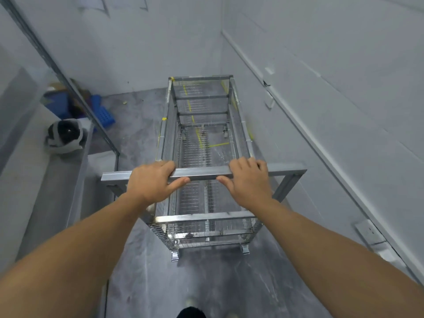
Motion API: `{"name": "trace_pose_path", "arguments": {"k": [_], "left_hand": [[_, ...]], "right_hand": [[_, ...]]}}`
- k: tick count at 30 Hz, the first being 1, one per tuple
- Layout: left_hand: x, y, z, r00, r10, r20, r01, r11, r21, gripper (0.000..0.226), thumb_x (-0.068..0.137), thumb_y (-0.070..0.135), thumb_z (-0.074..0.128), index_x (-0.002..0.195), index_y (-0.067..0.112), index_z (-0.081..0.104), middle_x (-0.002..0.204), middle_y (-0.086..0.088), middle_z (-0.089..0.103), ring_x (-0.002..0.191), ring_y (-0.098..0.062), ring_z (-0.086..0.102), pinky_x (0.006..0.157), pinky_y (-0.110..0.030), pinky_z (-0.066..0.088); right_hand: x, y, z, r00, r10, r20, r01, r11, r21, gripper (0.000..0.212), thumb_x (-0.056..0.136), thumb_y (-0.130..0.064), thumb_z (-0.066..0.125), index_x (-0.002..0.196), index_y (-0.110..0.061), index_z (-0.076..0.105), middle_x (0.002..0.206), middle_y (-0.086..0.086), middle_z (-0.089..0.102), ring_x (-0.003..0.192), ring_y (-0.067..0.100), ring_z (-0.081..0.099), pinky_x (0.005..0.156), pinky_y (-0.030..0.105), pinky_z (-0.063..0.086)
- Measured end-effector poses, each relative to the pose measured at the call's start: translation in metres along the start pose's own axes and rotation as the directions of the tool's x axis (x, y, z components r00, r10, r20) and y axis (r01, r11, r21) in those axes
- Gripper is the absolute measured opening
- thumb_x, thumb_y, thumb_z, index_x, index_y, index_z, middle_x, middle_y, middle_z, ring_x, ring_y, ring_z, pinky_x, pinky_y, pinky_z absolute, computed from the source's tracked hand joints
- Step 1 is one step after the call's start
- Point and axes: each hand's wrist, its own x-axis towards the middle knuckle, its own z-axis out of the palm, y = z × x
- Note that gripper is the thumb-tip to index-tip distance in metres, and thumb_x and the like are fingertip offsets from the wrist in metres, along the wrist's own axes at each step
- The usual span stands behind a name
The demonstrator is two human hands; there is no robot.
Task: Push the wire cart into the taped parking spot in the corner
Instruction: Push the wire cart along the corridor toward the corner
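- The left hand [152,180] is closing around the handle bar [202,174] of the wire cart [206,143]: fingers are curling over the far side of the bar, and the thumb is lying along the near face. The grip is wrapped, not fully clenched.
- The right hand [249,180] is holding the same bar just to the right of the left one, fingers hooked over the top, thumb stretched along the near edge toward the other thumb. The bar is showing bare between the two thumbs.
- The handle bar is extending past both hands on either side and is joined to the cart by angled struts.
- The wire cart is standing on the grey floor [142,134] on its casters, lengthwise toward the far corner of the room, its far end close to the back wall [137,53] and its right side near the right wall [321,65].
- Yellow tape lines [199,140] are showing on the floor through the mesh bottom of the cart; further strips are showing at the far end. Whether the cart is sitting fully within the marking cannot be told.
- A blue perforated crate [104,113] is lying on the floor near the back wall, left of the cart and well apart from it.
- A black-and-white helmet-like object [65,136] is resting on a ledge at the left.
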Motion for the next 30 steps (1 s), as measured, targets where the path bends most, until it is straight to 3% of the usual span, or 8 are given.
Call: {"name": "trace_pose_path", "arguments": {"k": [6,19,26,30], "left_hand": [[0.08,-0.05,0.025,1.0,0.017,-0.02,-0.016,0.999,0.033,0.057,0.083,0.08,0.025,0.072,0.027,0.041,0.06,0.011,0.05,0.05,-0.014,0.048,0.044,-0.024,0.032],[0.258,-0.168,0.068,0.994,0.038,0.105,-0.042,0.998,0.038,0.058,0.084,0.08,0.02,0.074,0.026,0.037,0.066,0.008,0.052,0.057,-0.015,0.049,0.047,-0.028,0.033],[0.344,-0.22,0.096,0.995,0.05,0.087,-0.053,0.998,0.029,0.059,0.083,0.081,0.017,0.075,0.026,0.038,0.064,0.008,0.051,0.055,-0.014,0.05,0.047,-0.028,0.04],[0.398,-0.247,0.111,0.997,0.049,0.065,-0.052,0.998,0.039,0.061,0.084,0.08,0.019,0.079,0.025,0.044,0.067,0.008,0.055,0.057,-0.015,0.052,0.048,-0.028,0.036]], "right_hand": [[0.087,0.01,0.035,0.999,0.004,-0.044,-0.006,0.999,-0.034,0.054,0.094,-0.067,0.032,0.095,-0.018,0.055,0.089,0.001,0.059,0.083,0.026,0.053,0.084,0.042,0.035],[0.284,0.019,0.099,0.999,0.045,0.005,-0.045,0.998,-0.053,0.056,0.093,-0.069,0.03,0.098,-0.019,0.057,0.092,0.0,0.059,0.087,0.025,0.052,0.083,0.04,0.036],[0.376,0.029,0.132,0.997,0.046,-0.057,-0.048,0.998,-0.04,0.056,0.095,-0.067,0.029,0.092,-0.018,0.055,0.087,0.001,0.057,0.081,0.025,0.051,0.081,0.04,0.036],[0.433,0.042,0.155,0.997,0.036,-0.075,-0.04,0.998,-0.049,0.056,0.095,-0.067,0.029,0.092,-0.017,0.055,0.086,0.002,0.058,0.08,0.026,0.05,0.081,0.042,0.038]]}}
